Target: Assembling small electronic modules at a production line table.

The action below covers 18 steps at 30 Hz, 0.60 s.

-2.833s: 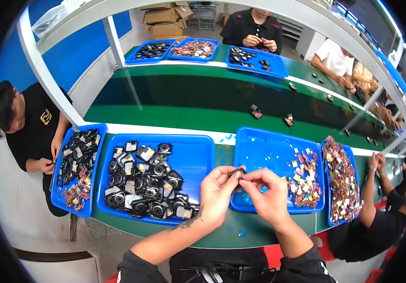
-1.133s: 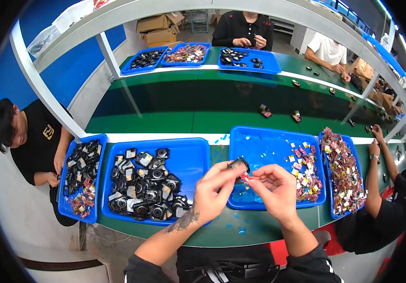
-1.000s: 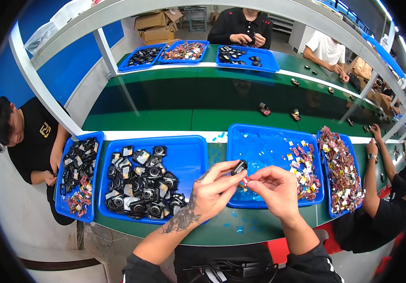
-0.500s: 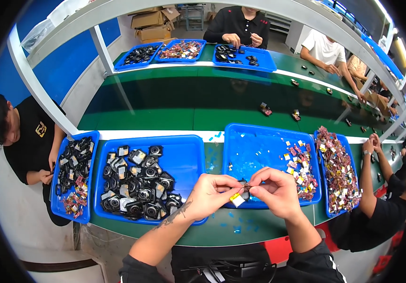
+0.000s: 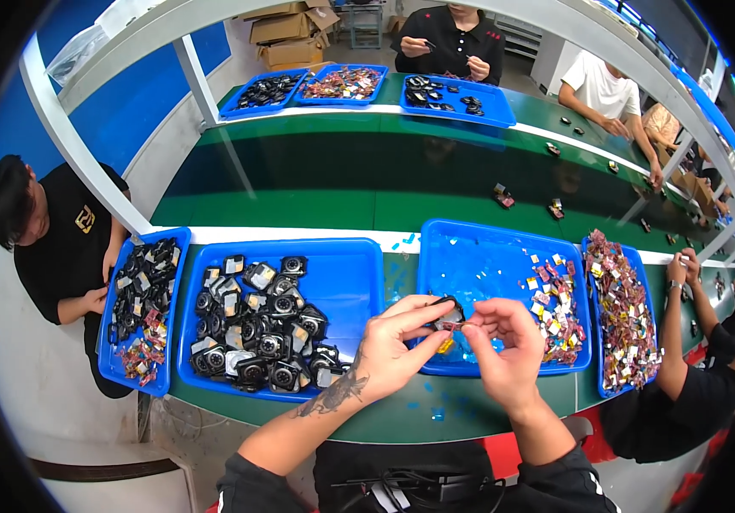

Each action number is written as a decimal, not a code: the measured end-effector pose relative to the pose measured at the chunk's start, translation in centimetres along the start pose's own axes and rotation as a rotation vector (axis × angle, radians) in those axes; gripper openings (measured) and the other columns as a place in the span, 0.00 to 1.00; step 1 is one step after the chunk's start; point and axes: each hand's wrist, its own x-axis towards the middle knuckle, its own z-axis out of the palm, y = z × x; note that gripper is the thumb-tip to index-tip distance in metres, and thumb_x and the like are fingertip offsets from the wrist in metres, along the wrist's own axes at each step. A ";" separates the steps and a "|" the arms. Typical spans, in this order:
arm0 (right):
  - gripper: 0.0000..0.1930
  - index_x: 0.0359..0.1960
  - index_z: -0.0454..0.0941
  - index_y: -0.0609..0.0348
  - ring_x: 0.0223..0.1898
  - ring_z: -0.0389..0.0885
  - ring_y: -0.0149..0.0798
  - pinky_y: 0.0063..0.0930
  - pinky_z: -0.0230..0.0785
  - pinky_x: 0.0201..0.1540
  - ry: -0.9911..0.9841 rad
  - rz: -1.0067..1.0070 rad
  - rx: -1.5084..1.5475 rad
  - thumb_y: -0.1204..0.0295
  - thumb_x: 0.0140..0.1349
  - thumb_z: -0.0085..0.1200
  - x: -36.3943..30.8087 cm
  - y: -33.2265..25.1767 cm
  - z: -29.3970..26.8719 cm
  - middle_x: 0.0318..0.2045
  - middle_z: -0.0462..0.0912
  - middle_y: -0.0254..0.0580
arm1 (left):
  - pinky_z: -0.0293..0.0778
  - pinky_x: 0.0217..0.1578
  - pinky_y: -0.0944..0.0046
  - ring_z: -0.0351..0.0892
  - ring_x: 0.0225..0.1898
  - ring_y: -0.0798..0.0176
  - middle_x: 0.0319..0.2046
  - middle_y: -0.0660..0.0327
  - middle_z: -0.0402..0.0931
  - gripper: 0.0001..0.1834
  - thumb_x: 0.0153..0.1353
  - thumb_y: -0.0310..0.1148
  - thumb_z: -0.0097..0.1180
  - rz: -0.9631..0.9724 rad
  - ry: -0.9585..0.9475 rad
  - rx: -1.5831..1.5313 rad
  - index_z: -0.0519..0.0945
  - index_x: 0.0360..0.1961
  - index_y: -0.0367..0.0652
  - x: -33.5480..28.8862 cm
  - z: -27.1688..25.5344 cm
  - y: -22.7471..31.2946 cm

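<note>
My left hand (image 5: 389, 346) pinches a small black watch case (image 5: 448, 313) between thumb and fingers, its inner side partly showing. A yellow piece (image 5: 445, 346) shows just below the case, by my left thumb. My right hand (image 5: 511, 346) meets the case from the right, thumb and fingertips closed at its edge; what they grip is too small to tell. Both hands are above the front edge of a blue tray (image 5: 461, 244) with reddish circuit pieces and small white-and-yellow batteries (image 5: 558, 312) along its right side. Left of my hands, another blue tray (image 5: 346, 278) holds many black watch cases (image 5: 261, 329).
Narrower blue trays stand at far right (image 5: 650, 316) and far left (image 5: 181, 256), the latter beside a seated person (image 5: 60, 231). Beyond runs a green conveyor belt (image 5: 316, 184) with scattered parts. More people work opposite and at right. A grey metal frame (image 5: 85, 162) arches overhead.
The case between my hands has turned, so its black shell shows more and the white-and-yellow battery less. Across the belt, a person's hand has lifted from the tray. The whole view has shifted slightly.
</note>
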 end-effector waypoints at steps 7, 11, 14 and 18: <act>0.20 0.48 0.72 0.63 0.25 0.75 0.25 0.18 0.68 0.27 -0.125 -0.015 -0.199 0.84 0.54 0.62 0.5 -0.9 -0.1 0.29 0.81 0.39 | 0.79 0.49 0.66 0.78 0.51 0.61 0.52 0.52 0.74 0.18 0.57 0.16 0.58 0.048 0.013 0.100 0.80 0.50 0.35 -0.1 0.0 -0.2; 0.20 0.48 0.73 0.63 0.23 0.73 0.26 0.19 0.67 0.26 -0.077 -0.094 -0.239 0.84 0.53 0.62 0.5 -0.6 0.1 0.28 0.81 0.39 | 0.80 0.48 0.67 0.79 0.49 0.61 0.50 0.53 0.75 0.17 0.56 0.16 0.58 0.050 0.037 0.121 0.81 0.48 0.35 -0.2 0.1 -0.5; 0.20 0.48 0.73 0.63 0.23 0.73 0.26 0.19 0.67 0.26 -0.070 -0.115 -0.277 0.83 0.52 0.63 0.5 -0.4 0.0 0.29 0.80 0.39 | 0.80 0.47 0.67 0.79 0.49 0.61 0.50 0.52 0.76 0.16 0.56 0.16 0.59 0.057 0.055 0.109 0.82 0.47 0.35 -0.2 0.4 -0.8; 0.21 0.49 0.72 0.63 0.30 0.76 0.27 0.20 0.73 0.32 -0.063 0.015 -0.186 0.83 0.52 0.63 0.8 -0.5 0.2 0.35 0.79 0.40 | 0.80 0.48 0.66 0.79 0.49 0.61 0.49 0.52 0.76 0.15 0.56 0.16 0.58 0.069 0.069 0.060 0.82 0.46 0.35 -0.2 0.5 -1.0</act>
